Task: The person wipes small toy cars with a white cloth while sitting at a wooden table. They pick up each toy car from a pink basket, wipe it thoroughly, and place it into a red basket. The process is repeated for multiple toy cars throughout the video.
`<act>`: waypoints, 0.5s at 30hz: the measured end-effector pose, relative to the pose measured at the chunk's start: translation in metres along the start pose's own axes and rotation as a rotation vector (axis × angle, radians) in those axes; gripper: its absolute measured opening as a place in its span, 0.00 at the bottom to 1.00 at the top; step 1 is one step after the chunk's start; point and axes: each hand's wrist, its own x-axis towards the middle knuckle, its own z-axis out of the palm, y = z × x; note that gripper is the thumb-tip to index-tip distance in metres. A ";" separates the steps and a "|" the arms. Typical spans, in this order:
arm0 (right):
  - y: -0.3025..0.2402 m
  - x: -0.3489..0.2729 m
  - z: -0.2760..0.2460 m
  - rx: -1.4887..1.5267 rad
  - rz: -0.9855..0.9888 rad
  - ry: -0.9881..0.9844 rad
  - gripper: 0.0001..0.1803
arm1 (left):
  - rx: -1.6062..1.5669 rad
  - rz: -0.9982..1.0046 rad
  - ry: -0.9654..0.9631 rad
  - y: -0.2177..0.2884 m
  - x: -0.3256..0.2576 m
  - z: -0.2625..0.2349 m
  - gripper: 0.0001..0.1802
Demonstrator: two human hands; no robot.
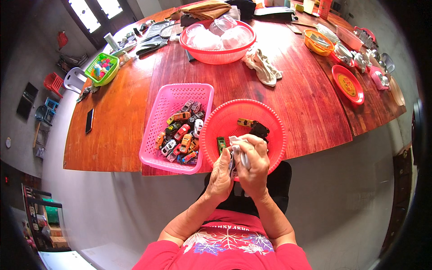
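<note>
Far upper left, a green basket [104,71] of coloured blocks sits on the reddish wooden bench [292,99], and a dark phone [89,120] lies flat below it near the bench's left edge. Centre frame, a pink rectangular basket [158,135] is heaped with toy cars. Touching its right side is a round red basket [270,121] holding a few more cars. Over that basket's near rim, the left hand [221,173] has its fingers closed on a small toy car [232,163], while the right hand [254,164] presses a white cloth [238,145] against it, fingers curled tight around the cloth. Top centre, a larger red basket [216,55] carries clear plastic bowls, with a crumpled rag [263,65] just right of it. Upper right, an orange basket [317,42] and a red plate [347,83] line the far edge. Grey floor lies below.
</note>
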 end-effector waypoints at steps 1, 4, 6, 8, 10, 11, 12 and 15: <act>0.000 0.003 0.000 0.074 0.081 -0.017 0.13 | 0.073 0.036 -0.007 0.000 0.001 -0.001 0.29; -0.001 -0.004 0.000 -0.060 -0.088 -0.040 0.14 | 0.116 0.098 -0.010 -0.001 0.003 -0.009 0.33; -0.009 -0.014 0.000 -0.111 -0.180 -0.038 0.16 | 0.214 0.079 0.017 0.008 0.003 -0.003 0.35; -0.009 -0.027 -0.002 -0.097 -0.204 -0.055 0.16 | 0.221 0.004 0.035 0.020 0.000 0.008 0.38; -0.008 -0.042 0.000 -0.070 -0.243 -0.068 0.16 | 0.079 0.064 0.085 0.010 0.007 -0.007 0.33; -0.009 -0.050 0.001 -0.061 -0.239 -0.062 0.16 | -0.078 0.065 0.120 0.008 0.011 -0.010 0.30; -0.009 -0.057 0.001 -0.053 -0.235 -0.056 0.17 | -0.286 0.027 0.082 0.008 0.012 -0.012 0.25; -0.007 -0.059 -0.002 -0.052 -0.236 -0.031 0.16 | -0.477 -0.070 0.076 0.006 0.016 -0.014 0.18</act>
